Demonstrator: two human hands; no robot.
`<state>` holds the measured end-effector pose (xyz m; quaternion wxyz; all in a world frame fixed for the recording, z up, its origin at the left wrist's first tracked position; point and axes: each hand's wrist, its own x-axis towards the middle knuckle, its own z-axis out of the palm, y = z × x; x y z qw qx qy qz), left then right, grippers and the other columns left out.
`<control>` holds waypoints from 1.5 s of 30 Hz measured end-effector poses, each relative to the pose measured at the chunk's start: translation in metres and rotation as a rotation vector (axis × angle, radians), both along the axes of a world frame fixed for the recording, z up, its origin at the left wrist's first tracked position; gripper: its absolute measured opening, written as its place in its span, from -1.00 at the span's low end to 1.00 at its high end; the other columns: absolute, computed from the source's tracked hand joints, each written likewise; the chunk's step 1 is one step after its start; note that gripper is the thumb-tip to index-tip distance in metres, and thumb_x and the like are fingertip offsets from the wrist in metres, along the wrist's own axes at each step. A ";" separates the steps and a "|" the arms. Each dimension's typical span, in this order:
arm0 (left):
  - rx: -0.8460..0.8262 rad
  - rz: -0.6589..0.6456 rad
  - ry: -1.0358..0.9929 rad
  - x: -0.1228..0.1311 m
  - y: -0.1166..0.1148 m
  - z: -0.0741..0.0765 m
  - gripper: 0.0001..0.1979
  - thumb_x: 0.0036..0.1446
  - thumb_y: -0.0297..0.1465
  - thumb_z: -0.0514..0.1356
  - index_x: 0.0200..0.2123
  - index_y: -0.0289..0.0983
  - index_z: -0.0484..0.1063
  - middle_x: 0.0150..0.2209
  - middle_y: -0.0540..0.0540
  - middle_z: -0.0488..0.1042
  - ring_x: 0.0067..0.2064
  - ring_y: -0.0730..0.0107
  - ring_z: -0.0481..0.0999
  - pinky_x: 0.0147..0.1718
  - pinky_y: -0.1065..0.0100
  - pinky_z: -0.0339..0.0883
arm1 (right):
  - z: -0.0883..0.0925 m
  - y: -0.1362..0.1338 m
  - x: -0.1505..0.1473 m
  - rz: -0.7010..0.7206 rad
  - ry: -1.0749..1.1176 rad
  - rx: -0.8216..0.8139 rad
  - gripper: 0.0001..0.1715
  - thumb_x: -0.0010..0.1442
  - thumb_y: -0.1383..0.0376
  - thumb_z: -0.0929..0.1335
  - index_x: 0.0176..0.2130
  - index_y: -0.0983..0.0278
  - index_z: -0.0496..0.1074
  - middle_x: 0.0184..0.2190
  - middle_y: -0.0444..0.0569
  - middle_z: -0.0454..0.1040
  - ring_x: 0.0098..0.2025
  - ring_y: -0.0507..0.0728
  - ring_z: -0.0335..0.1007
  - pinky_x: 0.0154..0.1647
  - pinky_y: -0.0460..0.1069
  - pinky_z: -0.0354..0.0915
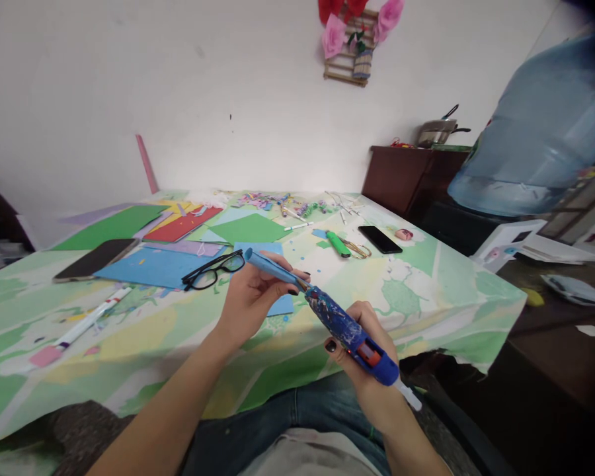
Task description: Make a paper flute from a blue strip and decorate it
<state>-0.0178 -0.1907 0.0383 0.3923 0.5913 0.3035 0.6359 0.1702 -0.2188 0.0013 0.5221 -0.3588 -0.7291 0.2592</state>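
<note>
My left hand (255,294) is closed around a thin rolled blue paper tube (270,266), held slanted above the table edge. My right hand (364,344) grips a blue glue gun (350,330) smeared with dried glue. The gun's nozzle meets the lower end of the tube near my left fingertips. Black glasses (213,271) lie just left of my left hand on a blue sheet (151,266).
The table (426,291) has a green patterned cloth with coloured paper sheets (178,225), a dark phone (95,258) at left, another phone (379,238), a green cutter (338,244), scissors (358,249) and a marker (92,318). A water bottle (540,132) and dark cabinet (411,175) stand at right.
</note>
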 end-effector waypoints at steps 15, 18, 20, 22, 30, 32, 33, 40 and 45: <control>-0.030 0.001 0.112 0.002 -0.001 -0.003 -0.77 0.10 -0.41 0.25 -0.14 -0.26 0.37 -0.33 -0.09 0.59 -0.23 0.24 0.60 -0.24 0.30 0.49 | 0.004 0.002 0.000 -0.024 -0.051 0.017 -0.77 0.16 0.20 0.32 -0.41 0.22 0.17 -0.44 -0.14 0.18 -0.38 0.09 0.10 -0.37 -0.01 0.04; -0.039 0.002 0.127 0.002 -0.001 -0.003 -0.76 0.10 -0.41 0.25 -0.13 -0.27 0.36 -0.34 -0.09 0.59 -0.23 0.25 0.60 -0.26 0.32 0.49 | 0.005 0.002 0.000 -0.010 -0.049 0.011 -0.76 0.17 0.21 0.32 -0.42 0.22 0.16 -0.44 -0.14 0.17 -0.38 0.09 0.10 -0.37 -0.01 0.03; -0.038 -0.003 0.139 0.002 -0.001 -0.003 -0.75 0.10 -0.42 0.25 -0.12 -0.27 0.36 -0.33 -0.09 0.58 -0.23 0.26 0.59 -0.26 0.33 0.48 | 0.006 0.003 0.000 -0.005 -0.043 0.022 -0.76 0.17 0.21 0.31 -0.42 0.22 0.15 -0.44 -0.15 0.16 -0.39 0.08 0.08 -0.37 0.00 0.02; -0.033 -0.008 0.148 0.001 0.000 -0.004 -0.74 0.10 -0.42 0.24 -0.11 -0.28 0.35 -0.32 -0.10 0.58 -0.22 0.26 0.59 -0.26 0.33 0.48 | 0.006 0.003 0.000 -0.005 -0.043 0.042 -0.75 0.17 0.22 0.31 -0.43 0.23 0.15 -0.45 -0.15 0.15 -0.39 0.08 0.07 -0.38 0.00 0.01; -0.005 -0.026 0.185 -0.002 0.003 -0.008 -0.75 0.13 -0.42 0.21 -0.10 -0.30 0.34 -0.30 -0.10 0.57 -0.21 0.28 0.58 -0.25 0.32 0.48 | 0.007 0.004 0.000 -0.004 -0.050 0.055 -0.75 0.17 0.24 0.32 -0.44 0.23 0.16 -0.46 -0.16 0.15 -0.39 0.08 0.07 -0.39 0.00 -0.01; -0.001 -0.021 0.192 -0.002 0.003 -0.008 -0.75 0.14 -0.43 0.20 -0.09 -0.30 0.33 -0.30 -0.10 0.57 -0.21 0.28 0.58 -0.26 0.34 0.47 | 0.008 0.003 0.000 -0.003 -0.058 0.060 -0.76 0.17 0.25 0.31 -0.45 0.24 0.16 -0.46 -0.16 0.14 -0.39 0.08 0.08 -0.39 0.00 -0.01; 0.003 -0.019 0.197 -0.002 0.003 -0.008 -0.75 0.14 -0.43 0.20 -0.09 -0.30 0.33 -0.29 -0.10 0.56 -0.21 0.28 0.58 -0.26 0.34 0.47 | 0.008 0.003 0.000 -0.005 -0.060 0.060 -0.76 0.18 0.25 0.31 -0.45 0.24 0.16 -0.46 -0.16 0.14 -0.39 0.08 0.08 -0.39 0.00 -0.01; 0.023 -0.015 0.238 -0.003 0.003 -0.008 -0.75 0.17 -0.42 0.18 -0.07 -0.30 0.32 -0.27 -0.11 0.56 -0.19 0.29 0.58 -0.27 0.36 0.47 | 0.008 0.004 0.000 -0.016 -0.060 0.061 -0.76 0.16 0.24 0.32 -0.45 0.23 0.16 -0.47 -0.16 0.15 -0.39 0.08 0.07 -0.40 0.00 -0.02; 0.043 0.028 0.316 -0.005 0.003 -0.009 -0.75 0.17 -0.42 0.17 -0.06 -0.28 0.32 -0.27 -0.10 0.57 -0.22 0.33 0.58 -0.26 0.37 0.47 | 0.009 0.004 -0.002 -0.021 -0.061 0.050 -0.76 0.15 0.24 0.32 -0.44 0.23 0.16 -0.46 -0.15 0.16 -0.39 0.09 0.08 -0.39 0.00 -0.01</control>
